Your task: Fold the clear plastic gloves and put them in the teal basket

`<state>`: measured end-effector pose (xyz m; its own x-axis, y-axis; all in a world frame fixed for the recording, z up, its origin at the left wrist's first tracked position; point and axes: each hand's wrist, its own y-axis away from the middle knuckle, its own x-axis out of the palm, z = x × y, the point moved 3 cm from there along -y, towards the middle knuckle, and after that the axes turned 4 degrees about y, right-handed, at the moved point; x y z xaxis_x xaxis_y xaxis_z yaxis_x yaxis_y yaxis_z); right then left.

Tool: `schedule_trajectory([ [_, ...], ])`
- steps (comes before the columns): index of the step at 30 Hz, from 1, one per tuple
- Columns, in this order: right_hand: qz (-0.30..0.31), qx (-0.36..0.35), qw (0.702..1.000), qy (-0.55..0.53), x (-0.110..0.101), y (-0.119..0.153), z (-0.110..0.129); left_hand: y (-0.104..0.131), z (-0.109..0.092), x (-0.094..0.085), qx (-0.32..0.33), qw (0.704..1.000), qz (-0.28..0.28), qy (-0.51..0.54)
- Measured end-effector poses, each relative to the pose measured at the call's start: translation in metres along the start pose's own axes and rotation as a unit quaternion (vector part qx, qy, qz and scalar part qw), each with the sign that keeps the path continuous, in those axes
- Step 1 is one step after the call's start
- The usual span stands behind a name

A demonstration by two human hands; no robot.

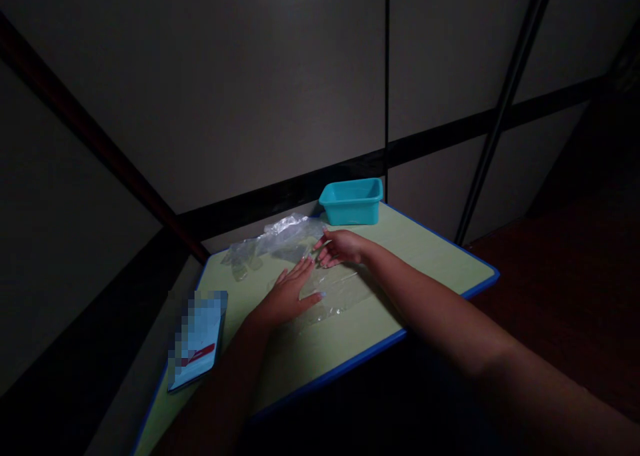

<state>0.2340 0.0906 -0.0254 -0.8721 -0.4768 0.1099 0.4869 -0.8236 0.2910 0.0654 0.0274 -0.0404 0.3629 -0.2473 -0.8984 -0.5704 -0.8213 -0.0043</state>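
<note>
A clear plastic bag (335, 299) lies flat on the pale green table (300, 363). My left hand (290, 293) rests palm down at its left part, the fingers and thumb spread. Just above the bag's far edge is my right hand (340, 248), turned on its side with its fingers apart and slightly curled; nothing shows in its grasp. Behind both hands lies a crumpled heap of clear plastic bags (280, 236), close to the right hand's fingertips.
An empty turquoise basket (353, 211) stands at the table's far corner. A flat blue item with a red band (200, 343), partly pixelated, lies at the left edge. Sliding panels (280, 83) rise directly behind the table, which has a blue rim.
</note>
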Motion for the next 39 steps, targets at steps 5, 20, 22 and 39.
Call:
schedule_trajectory([
  [5, -0.006, 0.010, 1.000, 0.023, 0.007, -0.001, -0.002, 0.002, -0.002, 0.001, -0.023, 0.993, 0.066, -0.100],
  [20, -0.147, 0.030, 0.987, 0.064, -0.030, -0.005, -0.002, 0.004, 0.000, 0.002, -0.006, 0.988, 0.083, -0.128],
  [22, -0.188, 0.018, 0.979, 0.076, -0.036, -0.003, 0.000, 0.004, 0.000, 0.003, -0.001, 0.988, 0.080, -0.129],
  [39, -0.228, -0.154, 0.947, 0.164, -0.027, -0.012, 0.001, 0.007, -0.028, 0.001, 0.096, 0.977, -0.023, -0.190],
])
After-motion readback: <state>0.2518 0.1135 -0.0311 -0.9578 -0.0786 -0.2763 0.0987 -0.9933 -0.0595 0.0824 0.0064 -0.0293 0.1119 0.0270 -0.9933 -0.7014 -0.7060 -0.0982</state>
